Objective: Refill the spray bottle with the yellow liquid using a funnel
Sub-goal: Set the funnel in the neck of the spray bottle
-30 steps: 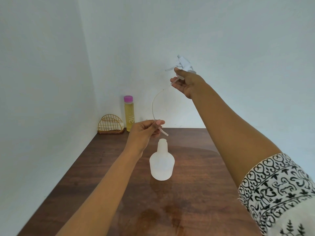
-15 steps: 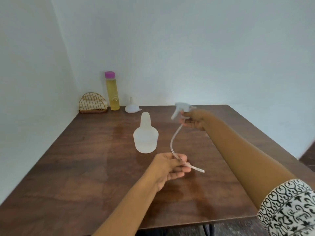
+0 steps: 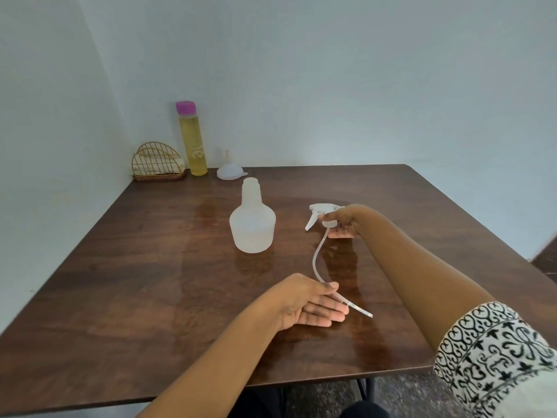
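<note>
The translucent white spray bottle [image 3: 252, 224] stands open-necked and upright on the brown table [image 3: 120, 267]. To its right, my right hand [image 3: 343, 221] grips the white spray head [image 3: 318, 211] low over the table. The head's clear dip tube [image 3: 315, 260] curves toward me. My left hand [image 3: 310, 306] rests near the table with fingers stretched out, and its thumb pinches the tube's lower end against them. A tall bottle of yellow liquid [image 3: 193, 140] with a purple cap stands at the back left. A white funnel [image 3: 229, 170] sits upside down beside it.
A gold wire holder [image 3: 156, 162] with something pale inside sits in the back left corner against the wall. Walls close off the table's left and far sides. The near edge of the table runs just below my forearms.
Both hands carried the spray head and tube down from above the bottle to the table on its right. My left hand's fingers have straightened since half a second ago.
</note>
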